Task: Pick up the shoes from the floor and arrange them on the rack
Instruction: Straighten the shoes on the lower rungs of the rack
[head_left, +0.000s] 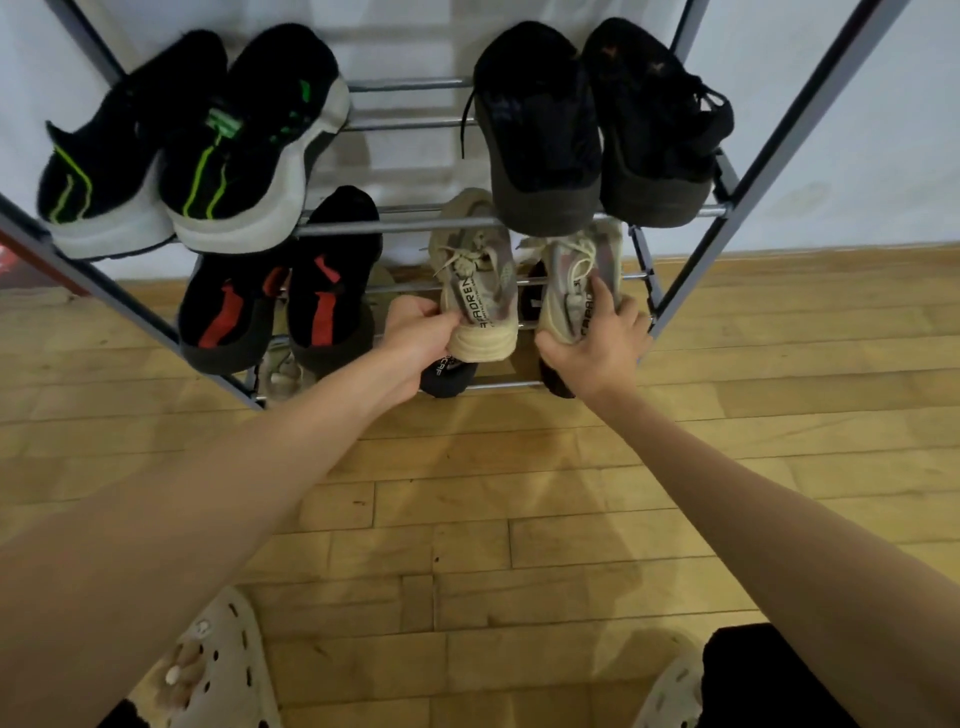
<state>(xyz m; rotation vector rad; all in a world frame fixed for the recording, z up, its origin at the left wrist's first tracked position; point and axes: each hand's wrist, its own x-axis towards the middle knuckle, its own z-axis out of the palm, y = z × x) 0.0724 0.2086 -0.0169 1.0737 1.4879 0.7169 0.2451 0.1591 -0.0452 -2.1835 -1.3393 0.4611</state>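
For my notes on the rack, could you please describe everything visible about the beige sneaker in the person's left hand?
The beige knit sneaker with cream laces has a chunky ribbed cream sole and a tongue strap with black lettering. It lies heel toward the camera, toe toward the wall, on the grey metal rack's second-tier bars, beside its matching shoe. The left hand grips its heel, fingers curled over the collar.

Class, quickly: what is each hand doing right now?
Left hand: grips the heel of the left beige sneaker.
Right hand: grips the heel of the right beige sneaker.
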